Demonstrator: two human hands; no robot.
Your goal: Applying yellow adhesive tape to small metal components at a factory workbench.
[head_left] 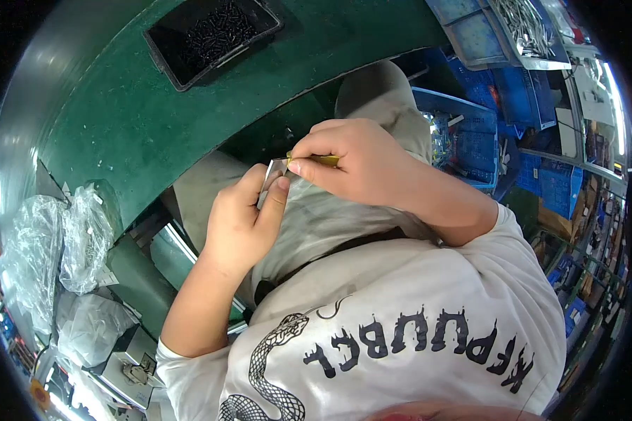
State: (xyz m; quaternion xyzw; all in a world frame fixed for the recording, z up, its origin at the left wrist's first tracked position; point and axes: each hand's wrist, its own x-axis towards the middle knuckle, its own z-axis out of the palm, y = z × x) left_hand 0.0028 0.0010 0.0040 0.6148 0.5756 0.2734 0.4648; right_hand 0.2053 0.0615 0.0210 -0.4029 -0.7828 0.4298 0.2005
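Above my lap, my left hand (242, 217) is closed, pinching a small flat metal piece (274, 168) with a shiny edge between thumb and fingers. My right hand (351, 158) is closed around a slim yellow tool (326, 160); its kind is mostly hidden by the fingers. The front of this tool meets or nearly meets the upper end of the metal piece; I cannot tell if they touch. Both hands are just in front of the near edge of the green table (211, 116).
A black tray (182, 78) of small dark parts sits on the table. At the upper right, a blue bin (481, 42) holds long metal parts, with a blue crate (463, 109) below it. Clear plastic bags (88, 238) lie at the left.
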